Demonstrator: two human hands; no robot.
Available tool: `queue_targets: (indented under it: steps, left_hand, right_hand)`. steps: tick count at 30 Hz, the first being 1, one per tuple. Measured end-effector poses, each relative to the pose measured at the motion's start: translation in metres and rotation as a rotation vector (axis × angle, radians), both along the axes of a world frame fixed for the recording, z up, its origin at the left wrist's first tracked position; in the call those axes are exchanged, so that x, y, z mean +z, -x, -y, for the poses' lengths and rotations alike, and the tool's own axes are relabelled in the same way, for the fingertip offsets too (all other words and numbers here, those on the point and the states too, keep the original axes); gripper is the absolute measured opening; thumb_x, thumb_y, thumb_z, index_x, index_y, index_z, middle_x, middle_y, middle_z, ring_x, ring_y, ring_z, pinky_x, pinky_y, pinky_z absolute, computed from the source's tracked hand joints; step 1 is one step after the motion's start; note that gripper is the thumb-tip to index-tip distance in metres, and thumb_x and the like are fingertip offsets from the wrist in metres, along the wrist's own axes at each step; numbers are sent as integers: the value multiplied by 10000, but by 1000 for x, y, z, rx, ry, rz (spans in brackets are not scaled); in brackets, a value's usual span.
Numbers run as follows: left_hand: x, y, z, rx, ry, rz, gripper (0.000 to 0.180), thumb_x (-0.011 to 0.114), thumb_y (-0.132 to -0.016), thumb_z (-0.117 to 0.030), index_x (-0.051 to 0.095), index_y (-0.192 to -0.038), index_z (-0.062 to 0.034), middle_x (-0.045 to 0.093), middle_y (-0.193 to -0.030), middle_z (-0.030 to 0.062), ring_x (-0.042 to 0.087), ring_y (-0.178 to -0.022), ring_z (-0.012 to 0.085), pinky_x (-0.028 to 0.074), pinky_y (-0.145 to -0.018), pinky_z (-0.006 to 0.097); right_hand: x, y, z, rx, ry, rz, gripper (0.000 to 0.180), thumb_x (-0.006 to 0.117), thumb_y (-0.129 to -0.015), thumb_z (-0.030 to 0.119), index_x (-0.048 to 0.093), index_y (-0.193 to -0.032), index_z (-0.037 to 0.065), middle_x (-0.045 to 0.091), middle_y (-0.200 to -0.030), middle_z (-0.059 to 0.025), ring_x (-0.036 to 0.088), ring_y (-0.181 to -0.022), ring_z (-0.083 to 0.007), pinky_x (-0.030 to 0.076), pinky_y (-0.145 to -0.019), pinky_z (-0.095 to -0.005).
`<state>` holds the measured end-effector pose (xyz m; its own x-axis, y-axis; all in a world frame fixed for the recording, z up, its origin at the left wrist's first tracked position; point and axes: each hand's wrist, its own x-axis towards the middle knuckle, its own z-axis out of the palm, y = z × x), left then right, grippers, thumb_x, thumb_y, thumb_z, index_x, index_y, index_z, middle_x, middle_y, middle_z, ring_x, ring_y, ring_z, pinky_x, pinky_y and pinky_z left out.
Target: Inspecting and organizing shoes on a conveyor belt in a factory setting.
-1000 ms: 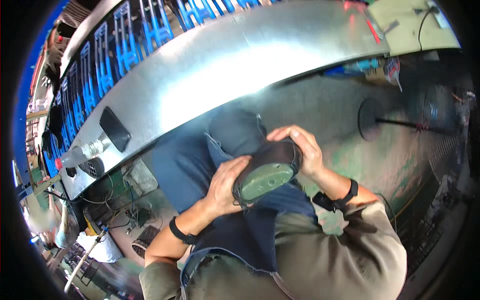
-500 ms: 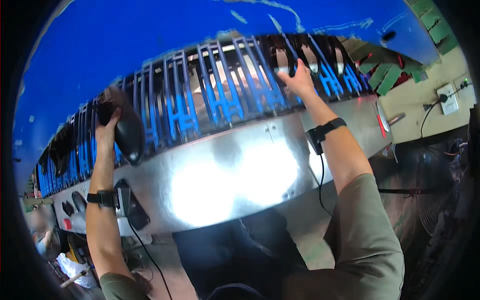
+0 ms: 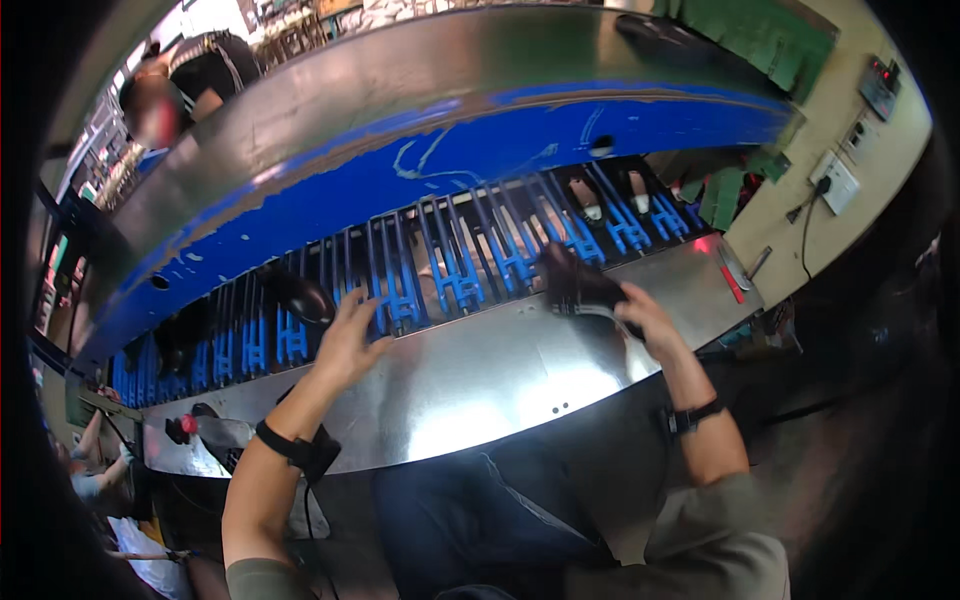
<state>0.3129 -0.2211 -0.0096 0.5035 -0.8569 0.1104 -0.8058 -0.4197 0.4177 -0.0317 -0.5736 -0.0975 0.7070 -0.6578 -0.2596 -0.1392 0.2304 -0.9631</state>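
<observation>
A dark shoe [image 3: 575,285] is in my right hand [image 3: 648,322], whose fingers close on one end of it above the metal ledge. My left hand [image 3: 348,340] holds nothing and its fingers are spread over the ledge's far edge. Just beyond it, another black shoe [image 3: 305,298] rests on the rack of blue bars [image 3: 455,250]. Two shoes with pale soles turned up, the nearer a dark shoe [image 3: 584,197], lie at the rack's right end. Darker shoes [image 3: 172,345] sit at its left end.
The shiny metal ledge [image 3: 450,385] runs along my side of the rack. A red-handled knife [image 3: 735,280] lies on its right end. Behind the rack rises a blue panel [image 3: 340,190] topped by a metal shelf. Another person [image 3: 205,75] stands beyond, far left.
My left hand has let go of its black shoe, which now lies on the rack. My right hand has taken hold of a shoe and drawn it toward me. The view has shifted.
</observation>
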Motion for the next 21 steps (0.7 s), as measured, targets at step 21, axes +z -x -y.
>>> queue_targets:
  steps: [21]
  left_hand:
    - [236,112,308,-307,18,382,713,377,-1020,-589,547,-1398,-9,553,-1401,257,498,-1322,395,372,-1123,438]
  right_hand:
    - [239,250,213,-838,2019,-532,365,607,-907,103,638,-1267,56,621,-1186,-184,573,-1064,-391,476,-914,-464]
